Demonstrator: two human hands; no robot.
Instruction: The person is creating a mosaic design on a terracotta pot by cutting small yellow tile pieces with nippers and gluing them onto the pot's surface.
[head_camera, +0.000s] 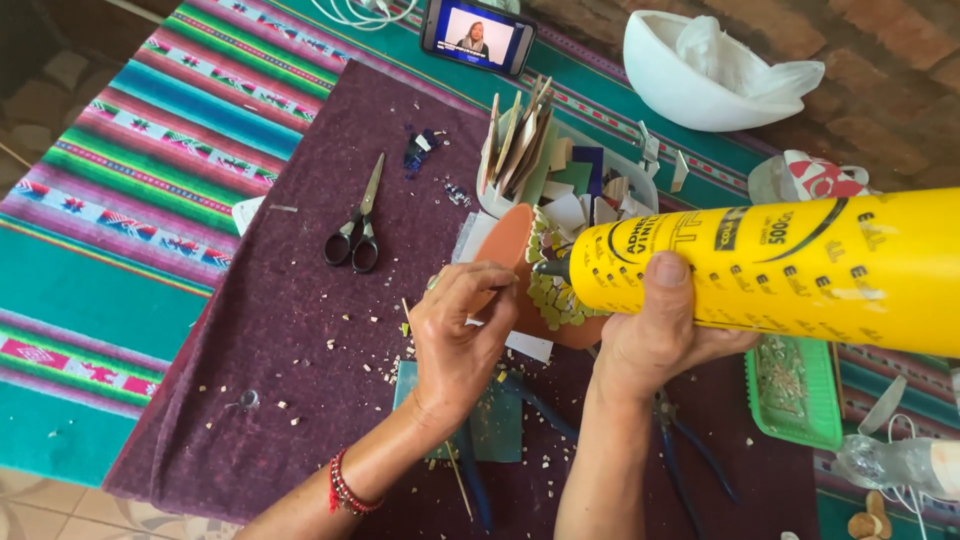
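Purple cloth (300, 330): left hand (455, 335) steadies tiled pot (520, 275); right hand (655, 335) grips yellow glue bottle (780, 270); tub (625, 185) holds tile shards.

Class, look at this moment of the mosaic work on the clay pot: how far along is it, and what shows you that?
Done: a patch of small pale tiles already covers part of the terracotta pot near its rim. In hand: the right hand aims the yellow glue bottle nozzle at that patch, while the left hand steadies the pot. Left: most of the pot's side is bare clay, and cut pieces wait in the white tub.
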